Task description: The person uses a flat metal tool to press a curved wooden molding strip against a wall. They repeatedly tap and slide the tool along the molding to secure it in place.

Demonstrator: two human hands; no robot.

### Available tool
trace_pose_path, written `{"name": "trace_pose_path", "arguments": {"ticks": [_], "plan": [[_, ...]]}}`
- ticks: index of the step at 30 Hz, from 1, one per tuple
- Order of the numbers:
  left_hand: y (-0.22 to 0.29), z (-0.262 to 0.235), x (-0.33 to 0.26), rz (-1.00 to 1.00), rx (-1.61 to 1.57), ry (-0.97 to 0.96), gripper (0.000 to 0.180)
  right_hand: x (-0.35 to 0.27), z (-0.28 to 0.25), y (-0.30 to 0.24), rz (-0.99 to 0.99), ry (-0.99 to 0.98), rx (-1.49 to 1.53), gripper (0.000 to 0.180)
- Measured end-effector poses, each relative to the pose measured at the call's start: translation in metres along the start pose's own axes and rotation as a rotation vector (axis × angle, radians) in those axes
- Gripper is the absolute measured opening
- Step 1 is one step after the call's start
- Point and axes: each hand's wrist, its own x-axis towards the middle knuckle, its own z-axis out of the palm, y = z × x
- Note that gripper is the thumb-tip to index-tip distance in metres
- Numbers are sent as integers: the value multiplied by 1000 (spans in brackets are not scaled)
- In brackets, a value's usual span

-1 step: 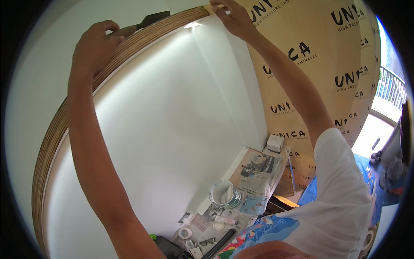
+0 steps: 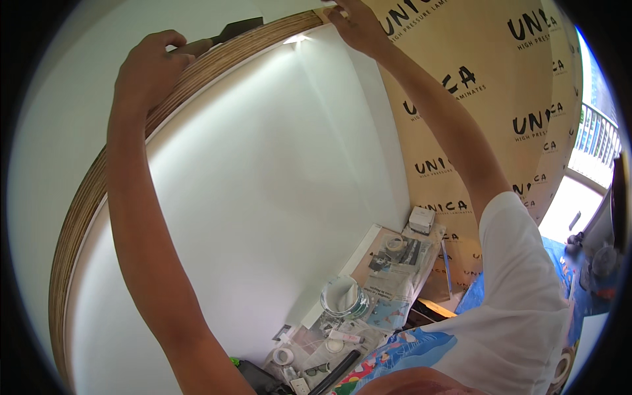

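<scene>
Both hands are raised high against the top of a big white panel (image 2: 263, 197). From where I watch, the largest thing in view is that panel, with the brown printed sheet (image 2: 500, 131) standing beside it on the right. Along the panel's upper edge runs a layered plywood strip (image 2: 85, 204), curving down the left side because of the lens.

My left hand (image 2: 155, 69) sits on top of that strip, fingers curled closed around the handle of a dark flat-bladed scraper (image 2: 234, 29), whose blade points right along the strip. My right hand (image 2: 355, 26) is further right, at the corner where the strip meets the brown sheet; its fingers press on the edge there, and I cannot tell whether it grips anything, since the fingertips are cut off by the frame.

Far below, on newspaper (image 2: 395, 270), lie a paint bucket (image 2: 342, 296), tape rolls (image 2: 283, 356) and a small white box (image 2: 421, 218), all well apart from the hands. The lowest items are too small to make out.
</scene>
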Motion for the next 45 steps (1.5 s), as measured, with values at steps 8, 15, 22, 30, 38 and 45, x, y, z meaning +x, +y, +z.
{"name": "trace_pose_path", "arguments": {"ticks": [8, 15, 22, 30, 38, 45], "plan": [[3, 2, -1, -24, 12, 7, 44, 18, 23, 38, -227, -94, -257, 28], [9, -2, -2, -67, -24, -38, 41, 8, 20, 48, -282, 65, -172, 27], [7, -5, -3, -85, -52, -53, 40, 26, 28, 8, 159, 7, -162, 20], [9, -3, -2, -85, -64, -50, 42, 33, 15, -16, 457, -126, -203, 31], [2, 1, -1, -25, -39, 5, 41, 36, 11, -5, 250, -228, -151, 19], [9, -3, 0, -80, -69, -52, 43, 17, 42, 47, 159, 71, 320, 7]]}}
